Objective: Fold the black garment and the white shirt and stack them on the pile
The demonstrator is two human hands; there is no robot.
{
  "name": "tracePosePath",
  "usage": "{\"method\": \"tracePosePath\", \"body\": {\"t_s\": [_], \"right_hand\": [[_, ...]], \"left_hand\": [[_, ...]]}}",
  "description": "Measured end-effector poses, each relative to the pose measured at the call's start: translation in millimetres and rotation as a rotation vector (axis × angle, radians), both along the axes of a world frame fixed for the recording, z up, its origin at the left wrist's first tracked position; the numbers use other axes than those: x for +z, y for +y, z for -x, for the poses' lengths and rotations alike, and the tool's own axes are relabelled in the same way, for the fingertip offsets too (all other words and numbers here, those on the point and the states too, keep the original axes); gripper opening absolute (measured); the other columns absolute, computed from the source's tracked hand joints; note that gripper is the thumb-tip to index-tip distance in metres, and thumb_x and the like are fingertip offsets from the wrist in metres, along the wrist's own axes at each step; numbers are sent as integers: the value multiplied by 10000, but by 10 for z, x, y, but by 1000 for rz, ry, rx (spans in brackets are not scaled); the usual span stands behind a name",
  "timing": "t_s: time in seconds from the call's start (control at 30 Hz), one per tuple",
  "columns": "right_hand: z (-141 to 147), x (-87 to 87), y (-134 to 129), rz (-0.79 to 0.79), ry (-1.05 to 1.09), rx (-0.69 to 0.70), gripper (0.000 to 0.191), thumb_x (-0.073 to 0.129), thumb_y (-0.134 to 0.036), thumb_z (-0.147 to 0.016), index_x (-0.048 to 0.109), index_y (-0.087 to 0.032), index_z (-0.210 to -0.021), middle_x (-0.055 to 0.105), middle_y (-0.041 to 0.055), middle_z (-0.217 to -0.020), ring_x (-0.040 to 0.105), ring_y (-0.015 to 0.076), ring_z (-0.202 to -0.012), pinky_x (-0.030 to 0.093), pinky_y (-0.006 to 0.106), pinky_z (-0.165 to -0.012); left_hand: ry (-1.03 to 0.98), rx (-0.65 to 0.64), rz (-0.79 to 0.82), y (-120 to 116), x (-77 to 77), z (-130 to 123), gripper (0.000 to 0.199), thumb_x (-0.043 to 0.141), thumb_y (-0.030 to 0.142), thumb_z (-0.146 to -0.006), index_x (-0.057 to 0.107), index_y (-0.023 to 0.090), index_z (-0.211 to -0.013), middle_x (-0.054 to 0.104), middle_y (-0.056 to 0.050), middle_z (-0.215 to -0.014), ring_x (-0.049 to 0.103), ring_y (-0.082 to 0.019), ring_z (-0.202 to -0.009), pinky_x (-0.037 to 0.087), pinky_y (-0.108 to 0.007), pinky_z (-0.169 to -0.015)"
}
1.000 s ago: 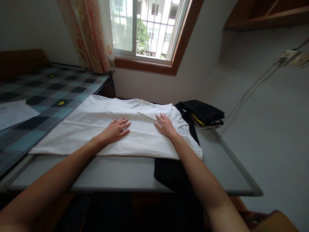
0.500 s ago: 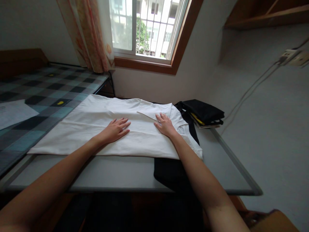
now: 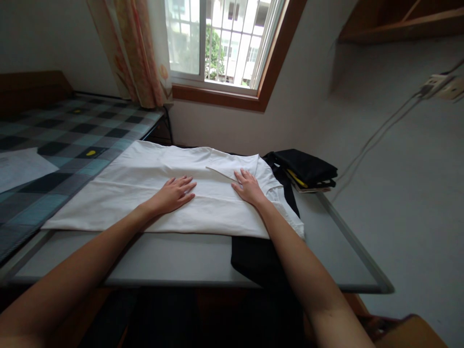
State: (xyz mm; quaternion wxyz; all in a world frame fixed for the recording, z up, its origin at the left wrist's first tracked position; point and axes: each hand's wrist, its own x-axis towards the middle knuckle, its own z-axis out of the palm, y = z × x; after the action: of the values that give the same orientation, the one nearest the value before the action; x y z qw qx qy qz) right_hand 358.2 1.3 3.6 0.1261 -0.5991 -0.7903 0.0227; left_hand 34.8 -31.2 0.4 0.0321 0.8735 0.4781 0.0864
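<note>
A white garment (image 3: 119,193) lies spread flat over the light table (image 3: 174,258), its left end reaching the bed's edge. My left hand (image 3: 176,194) rests palm down near the garment's middle, fingers spread. Farther right, my right hand (image 3: 247,187) lies flat on it too, fingers apart, beside a folded-over sleeve flap (image 3: 232,166). Black cloth (image 3: 253,256) shows from under the garment at its right and hangs over the table's front edge. Neither hand grips anything.
Folded black items (image 3: 302,166) are stacked at the table's back right. On the left is a checked bed (image 3: 79,128) with a paper sheet (image 3: 23,169). A window (image 3: 228,43), a curtain (image 3: 134,53) and a wall socket (image 3: 440,86) with cables are beyond.
</note>
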Motion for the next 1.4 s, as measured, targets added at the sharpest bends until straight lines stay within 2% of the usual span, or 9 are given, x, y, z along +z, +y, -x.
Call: {"method": "tracePosePath", "body": {"t_s": [0.4, 0.67, 0.9, 1.4], "right_hand": [[-17, -28, 22, -13, 3, 12, 612, 528, -412, -1001, 449, -176, -1560, 377, 169, -1635, 328, 345, -1516, 285, 479, -1213], [1, -1, 4, 1, 5, 6, 612, 520, -399, -1006, 445, -150, -1560, 362, 189, -1638, 315, 348, -1522, 274, 475, -1219], [-3, -4, 9, 6, -1, 3, 614, 522, -394, -1003, 443, -154, -1562, 361, 181, -1640, 322, 348, -1519, 279, 474, -1220], [-15, -44, 31, -15, 15, 9, 605, 539, -400, -999, 461, -170, -1553, 381, 169, -1633, 330, 349, -1514, 289, 480, -1213]], "left_hand": [[-7, 6, 8, -11, 15, -10, 596, 310, 537, -1036, 496, 224, -1508, 409, -117, -1620, 358, -293, -1507, 243, -528, -1230], [7, -2, 11, -21, 34, -17, 626, 273, 540, -1042, 485, 191, -1515, 410, -135, -1616, 356, -299, -1506, 239, -523, -1230], [6, 2, 1, -15, 14, -10, 616, 268, 553, -1045, 494, 217, -1509, 417, -118, -1616, 366, -276, -1501, 236, -495, -1235], [31, 8, 18, -31, 43, -25, 610, 276, 534, -1049, 478, 204, -1520, 398, -126, -1625, 335, -283, -1518, 237, -511, -1232]]}}
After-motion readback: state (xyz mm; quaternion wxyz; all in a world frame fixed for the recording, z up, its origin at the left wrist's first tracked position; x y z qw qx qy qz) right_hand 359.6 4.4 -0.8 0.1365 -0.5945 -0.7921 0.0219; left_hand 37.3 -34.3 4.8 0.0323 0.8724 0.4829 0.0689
